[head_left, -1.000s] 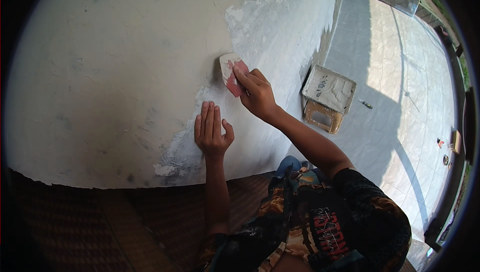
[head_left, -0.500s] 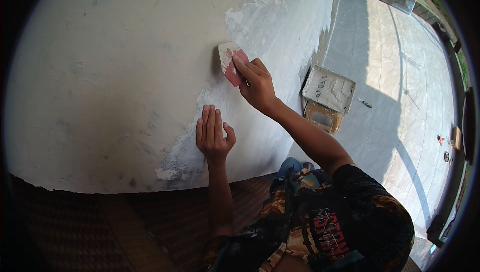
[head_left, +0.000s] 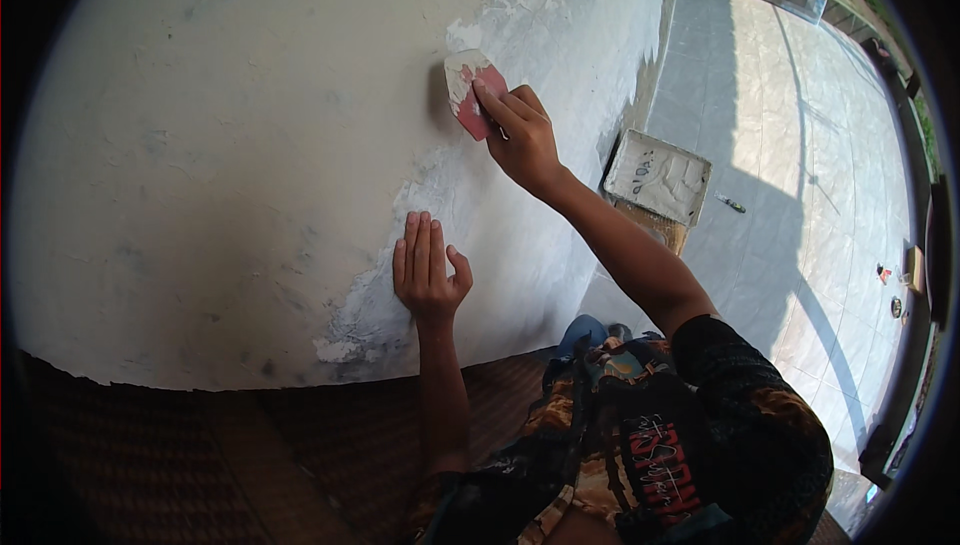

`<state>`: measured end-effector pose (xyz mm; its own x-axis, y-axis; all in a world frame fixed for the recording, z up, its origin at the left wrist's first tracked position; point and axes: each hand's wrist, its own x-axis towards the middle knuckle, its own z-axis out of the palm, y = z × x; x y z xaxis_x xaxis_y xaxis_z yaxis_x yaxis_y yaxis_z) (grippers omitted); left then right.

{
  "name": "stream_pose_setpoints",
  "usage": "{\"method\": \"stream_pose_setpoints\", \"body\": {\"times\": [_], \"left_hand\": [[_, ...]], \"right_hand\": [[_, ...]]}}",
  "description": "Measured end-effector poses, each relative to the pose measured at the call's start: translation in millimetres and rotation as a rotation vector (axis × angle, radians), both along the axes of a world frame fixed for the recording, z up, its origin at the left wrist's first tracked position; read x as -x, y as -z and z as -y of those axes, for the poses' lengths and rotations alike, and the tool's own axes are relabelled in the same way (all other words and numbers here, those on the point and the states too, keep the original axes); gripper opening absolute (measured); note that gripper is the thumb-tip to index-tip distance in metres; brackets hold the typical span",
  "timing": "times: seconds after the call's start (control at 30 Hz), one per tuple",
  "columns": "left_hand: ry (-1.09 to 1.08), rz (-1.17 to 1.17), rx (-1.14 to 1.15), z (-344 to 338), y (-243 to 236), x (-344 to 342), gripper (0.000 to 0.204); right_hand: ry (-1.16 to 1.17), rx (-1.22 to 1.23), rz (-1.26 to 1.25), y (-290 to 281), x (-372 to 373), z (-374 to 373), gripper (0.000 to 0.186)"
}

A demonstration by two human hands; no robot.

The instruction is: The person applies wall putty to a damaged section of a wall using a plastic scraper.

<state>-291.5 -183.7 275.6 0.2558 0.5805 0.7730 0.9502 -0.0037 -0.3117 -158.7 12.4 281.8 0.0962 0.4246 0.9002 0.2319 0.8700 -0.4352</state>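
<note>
My right hand (head_left: 523, 135) grips a red putty scraper (head_left: 476, 95), its flat blade caked with whitish putty. The scraper lies against the wall (head_left: 250, 145), near the border between the smooth cream surface and a rough whiter patch (head_left: 530, 20). Lower down and to the left, my left hand (head_left: 432, 270) rests flat on the wall with its fingers stretched out and nothing in it. Around that hand, another uneven white patch (head_left: 350, 320) runs toward the wall's lower edge.
To the right, a putty-smeared tray (head_left: 658, 180) sits on a brown stool (head_left: 655, 225), partly behind my right forearm. A small knife-like tool (head_left: 731, 204) lies on the pale tiled floor (head_left: 760, 275). Woven matting (head_left: 130, 455) spreads below the wall.
My right hand has slid the scraper up the wall and slightly right. My left hand has stayed in place against the wall.
</note>
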Motion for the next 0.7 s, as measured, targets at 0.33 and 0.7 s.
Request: {"method": "stream_pose_setpoints", "body": {"times": [0.33, 0.7], "left_hand": [[-0.017, 0.008, 0.016, 1, 1, 3, 0.035], [-0.010, 0.017, 0.011, -5, 3, 1, 0.035]], "right_hand": [[-0.260, 0.061, 0.097, 52, 19, 72, 0.062], [-0.137, 0.016, 0.048, 29, 28, 38, 0.064]]}}
